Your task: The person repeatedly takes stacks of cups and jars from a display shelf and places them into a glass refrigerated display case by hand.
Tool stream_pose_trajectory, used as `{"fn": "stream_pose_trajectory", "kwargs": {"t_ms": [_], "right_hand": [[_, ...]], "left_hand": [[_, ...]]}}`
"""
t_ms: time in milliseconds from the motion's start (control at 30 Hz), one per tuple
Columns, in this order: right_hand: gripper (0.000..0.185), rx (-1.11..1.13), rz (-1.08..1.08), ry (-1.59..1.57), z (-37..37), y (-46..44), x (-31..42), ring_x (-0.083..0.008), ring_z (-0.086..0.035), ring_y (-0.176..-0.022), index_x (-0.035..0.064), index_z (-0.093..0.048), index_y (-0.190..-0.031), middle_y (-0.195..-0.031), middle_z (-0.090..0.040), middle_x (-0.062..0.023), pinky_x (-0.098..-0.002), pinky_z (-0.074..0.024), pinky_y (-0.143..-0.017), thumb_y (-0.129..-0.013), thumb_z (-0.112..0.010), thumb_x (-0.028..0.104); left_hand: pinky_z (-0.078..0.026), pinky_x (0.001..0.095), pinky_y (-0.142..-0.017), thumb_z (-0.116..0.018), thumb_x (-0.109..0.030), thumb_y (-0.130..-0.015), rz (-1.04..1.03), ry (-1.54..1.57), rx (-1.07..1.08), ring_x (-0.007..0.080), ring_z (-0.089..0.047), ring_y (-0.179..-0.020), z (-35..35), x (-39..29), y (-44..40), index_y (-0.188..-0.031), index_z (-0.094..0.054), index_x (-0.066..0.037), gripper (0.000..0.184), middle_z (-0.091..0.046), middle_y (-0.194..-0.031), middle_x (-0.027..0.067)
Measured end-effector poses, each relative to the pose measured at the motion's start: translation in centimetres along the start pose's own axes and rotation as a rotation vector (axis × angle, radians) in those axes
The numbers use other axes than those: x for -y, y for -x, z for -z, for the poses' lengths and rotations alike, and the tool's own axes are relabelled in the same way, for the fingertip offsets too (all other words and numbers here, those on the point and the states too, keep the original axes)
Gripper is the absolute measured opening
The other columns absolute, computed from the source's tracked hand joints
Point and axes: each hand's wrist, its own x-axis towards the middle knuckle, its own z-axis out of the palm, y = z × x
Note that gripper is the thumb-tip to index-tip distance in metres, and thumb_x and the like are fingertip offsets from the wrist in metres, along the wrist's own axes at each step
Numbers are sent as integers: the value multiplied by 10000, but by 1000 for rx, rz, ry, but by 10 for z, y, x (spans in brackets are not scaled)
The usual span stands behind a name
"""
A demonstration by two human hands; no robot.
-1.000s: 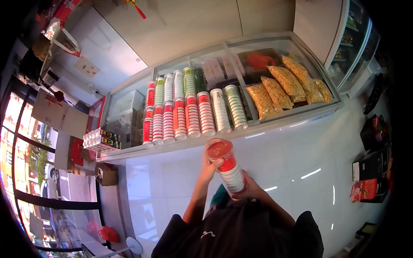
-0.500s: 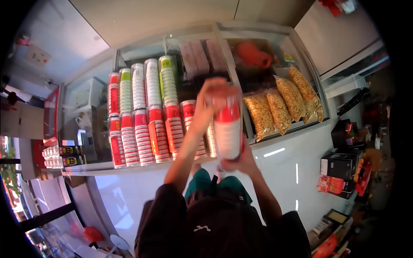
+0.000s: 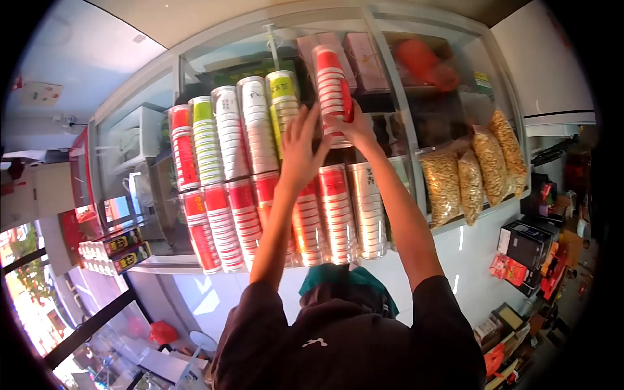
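Two bare hands at work over a glass-topped display case point(image 3: 170, 262), which crosses the upper half of the frame. The right hand point(image 3: 354, 130), just above the centre, grips the lower part of a red-topped tube point(image 3: 331, 91), its thumb on the near face and its other fingers partly hidden behind. The tube (clear-walled, with a stack of pale rings showing through) tilts slightly, its red end toward the top of the frame. The left hand point(image 3: 301, 153), just left of the tube, has its fingers spread; whether the thumb touches the tube cannot be told. Beside these fingertips stands a green-topped tube point(image 3: 282, 94), the rightmost of five in the upper row. A lower row of tubes, mostly red-topped, runs below, partly covered by the left forearm. Pink boxes point(image 3: 367, 62) lie at upper centre; bags of yellow snacks point(image 3: 441, 185) lean together at right of centre. Small cartons point(image 3: 114, 253) sit at the left.
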Motion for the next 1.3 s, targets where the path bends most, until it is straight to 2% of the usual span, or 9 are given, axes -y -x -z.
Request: {"fn": "stream_pose_trajectory", "kwargs": {"t_ms": [167,300,433,633,800,833,900,1033,1300], "right_hand": [[1059,-19,69,439,-19,-16,-72,-470,-544,-1039,8,-70,-1433,-1133,-537,-329,-454,-452,-888,-707,-680,480],[994,166,226,538,-11,3,-79,-478,-568,-950,44,19,-1448,-1004,-561,-365,-481,-468,-811,-784,-657,345],[527,164,257,748,24,78,-26,-303,-643,-925,86,-509,-1262,-1061,-646,-138,-386,-497,-798,-815,-645,328],[336,-61,380,159,107,295,-86,-186,-566,-914,83,-554,-1170,-1018,-598,-81,-329,-452,-804,-952,-480,328],[436,-809,-21,30,142,557,-216,-188,-605,-924,76,-480,-1284,-1019,-641,-101,-317,-470,-828,-903,-522,284],[432,-990,-123,15,138,615,-247,-196,-609,-931,69,-492,-1264,-1035,-641,-106,-321,-474,-819,-895,-539,289],[479,-1364,-387,-9,115,731,-279,-249,-626,-906,64,-521,-1227,-970,-654,-115,-363,-488,-810,-836,-599,330],[508,-2002,-838,-17,66,828,-305,-334,-611,-921,27,-541,-1156,-962,-638,-176,-423,-485,-815,-776,-616,356],[503,-2386,-734,-777,-95,933,-398,-289,-643,-823,5,-576,-1099,-894,-654,-208,-384,-506,-749,-769,-651,377]], "left_hand": [[-175,518,-1073,-608,-312,-833,21,-272,189,344,-299,-1320,-17,1,35,-1410,-347,-202,643,-343,-1447,86],[-187,535,-1059,-605,-325,-835,-1,-322,179,314,-306,-1323,-27,7,49,-1405,-355,-200,634,-361,-1432,82],[-249,506,-1055,-592,-408,-845,65,-546,258,293,-317,-1323,-22,-27,59,-1365,-390,-148,616,-387,-1400,115],[-426,480,-922,-518,-731,-742,132,-716,152,381,-542,-1076,-36,-51,65,-1313,-430,29,954,-511,-1266,229],[-474,405,-837,-609,-229,-847,-691,-489,-16,325,-594,-951,-120,-101,77,-1090,-594,30,354,-610,-1044,233],[-430,424,-911,-626,-245,-833,-289,-225,441,316,-560,-1030,-97,-191,113,-1139,-566,30,416,-568,-1145,241],[-421,413,-913,-582,-198,-854,-688,232,503,365,-555,-1021,-219,-174,139,-1153,-539,31,379,-597,-1075,223],[-452,367,-864,-595,-149,-855,-721,224,1036,308,-569,-1024,-249,-325,266,-1173,-531,8,360,-581,-1148,178],[-396,391,-976,-573,-260,-860,-1613,209,1959,336,-486,-1157,-325,-404,707,-1199,-524,-34,410,-547,-1192,193]]}}
